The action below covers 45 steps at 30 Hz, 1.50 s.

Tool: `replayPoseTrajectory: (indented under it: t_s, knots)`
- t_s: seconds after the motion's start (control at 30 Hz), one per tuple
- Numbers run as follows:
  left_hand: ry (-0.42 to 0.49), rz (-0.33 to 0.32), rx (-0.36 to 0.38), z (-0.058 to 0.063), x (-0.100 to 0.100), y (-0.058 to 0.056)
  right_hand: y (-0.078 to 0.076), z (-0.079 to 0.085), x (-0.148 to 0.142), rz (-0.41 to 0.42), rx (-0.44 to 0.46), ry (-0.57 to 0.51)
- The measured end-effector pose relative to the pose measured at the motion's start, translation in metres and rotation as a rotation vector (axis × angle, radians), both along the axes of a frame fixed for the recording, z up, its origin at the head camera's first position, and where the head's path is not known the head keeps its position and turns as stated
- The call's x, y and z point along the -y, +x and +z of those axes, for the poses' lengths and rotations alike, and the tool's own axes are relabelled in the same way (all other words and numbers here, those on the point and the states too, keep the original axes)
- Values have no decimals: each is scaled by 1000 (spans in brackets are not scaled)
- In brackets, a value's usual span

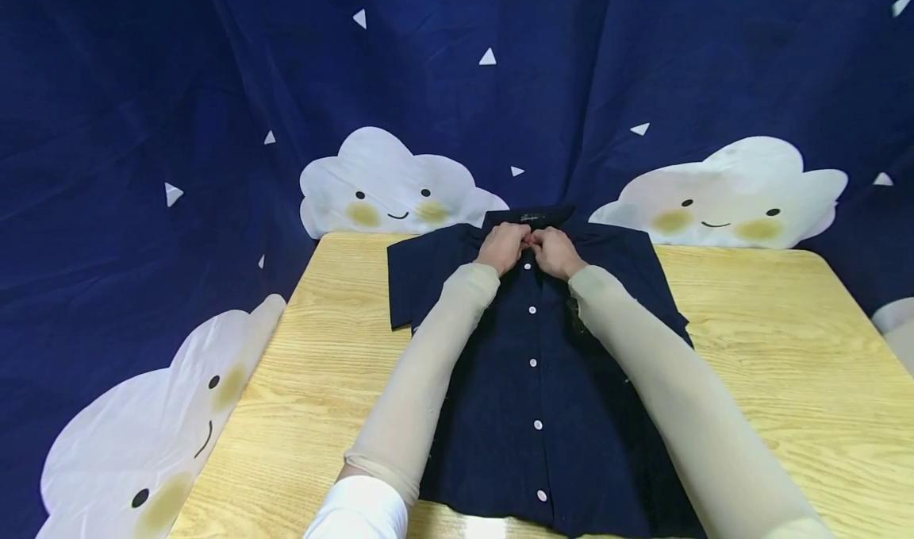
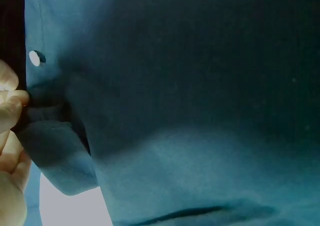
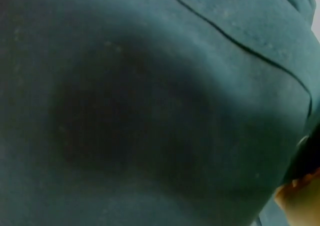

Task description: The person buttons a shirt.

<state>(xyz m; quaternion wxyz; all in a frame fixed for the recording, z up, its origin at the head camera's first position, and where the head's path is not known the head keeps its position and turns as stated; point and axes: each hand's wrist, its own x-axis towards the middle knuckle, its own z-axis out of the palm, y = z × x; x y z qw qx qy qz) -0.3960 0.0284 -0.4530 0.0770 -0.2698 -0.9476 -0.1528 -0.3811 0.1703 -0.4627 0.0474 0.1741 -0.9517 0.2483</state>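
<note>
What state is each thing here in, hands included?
Navy-blue short-sleeved fabric shirt: spread out, front up.
Small round white buttons: lined down the front, fastening unclear.
Left hand: pinching the shirt near its collar.
Right hand: pinching it alongside.
Cream fabric sleeves: worn on both forearms.
Pale wooden table: partly covered.
Dark-blue cloud-print fabric backdrop: hanging behind.

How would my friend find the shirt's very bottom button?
On the light-brown wooden table lies a dark navy fabric shirt. Down its middle, look for the small round white button. It's the lowest; the row's others all sit above it.
</note>
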Motion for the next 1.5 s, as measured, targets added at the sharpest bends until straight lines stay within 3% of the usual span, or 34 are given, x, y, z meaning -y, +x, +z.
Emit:
replayPoseTrajectory:
  t_s: [0.13,0.4,0.57,0.77,1.07,1.23,1.4,1.5]
  knots:
    - [-25,-3,-12,1,2,1,1,1,4,-15,8,62]
    - [-74,-9,-61,2,4,2,5,7,10,-144,50,351]
    - [-31,-9,-59,3,5,2,3,9,9,-187,46,371]
    - [-9,-8,-45,3,5,1,3,11,5,-137,49,397]
    - [-22,12,-43,2,5,4,8,11,-2,-212,97,480]
    - [-18,9,-37,0,5,5,10,12,0,-200,103,441]
    - [-20,10,-30,2,4,4,6,15,5,-268,155,272]
    - [-14,12,-23,5,3,5,4,16,6,-264,172,210]
